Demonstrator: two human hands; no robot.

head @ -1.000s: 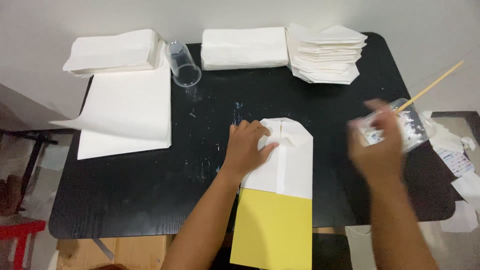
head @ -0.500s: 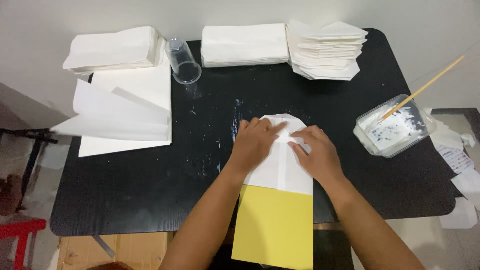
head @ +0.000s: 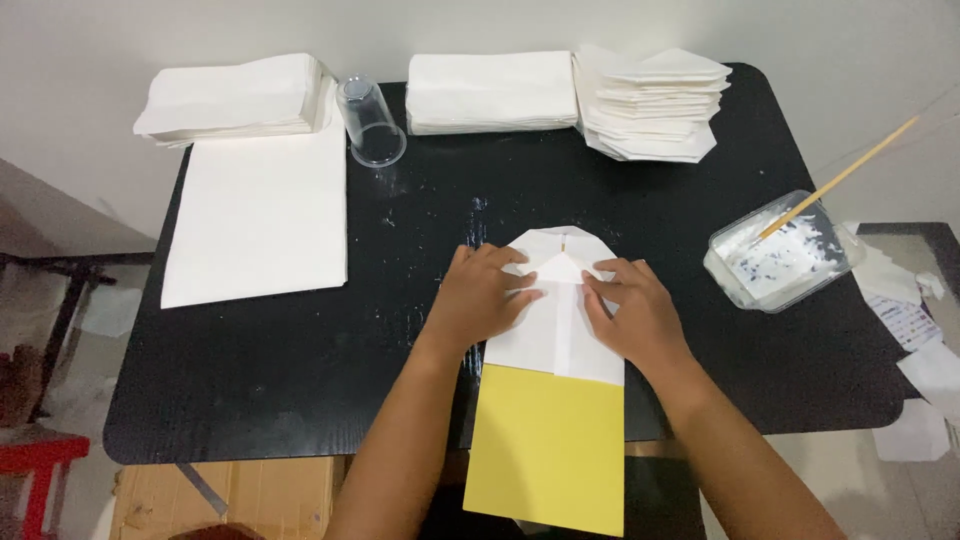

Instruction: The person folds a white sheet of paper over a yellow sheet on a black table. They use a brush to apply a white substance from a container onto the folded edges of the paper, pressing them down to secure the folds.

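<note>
A folded white paper piece [head: 553, 325] lies on the black table [head: 300, 380], its top folded into angled flaps. It rests on a yellow sheet [head: 548, 450] that hangs over the front edge. My left hand [head: 482, 300] presses flat on the left side of the fold. My right hand [head: 636, 315] presses on the right side, fingertips at the flap. Both hands lie on the paper and grasp nothing.
A plastic tub of white paste [head: 782, 255] with a wooden stick [head: 838, 180] stands at the right. At the back are stacks of white paper [head: 235, 95], [head: 490, 90], a pile of folded pieces [head: 650, 105] and an overturned clear cup [head: 370, 120]. Flat white sheets [head: 255, 215] lie at left.
My right hand came from the paste tub to the folded paper and now presses on it. The lifted sheet on the left pile has settled flat.
</note>
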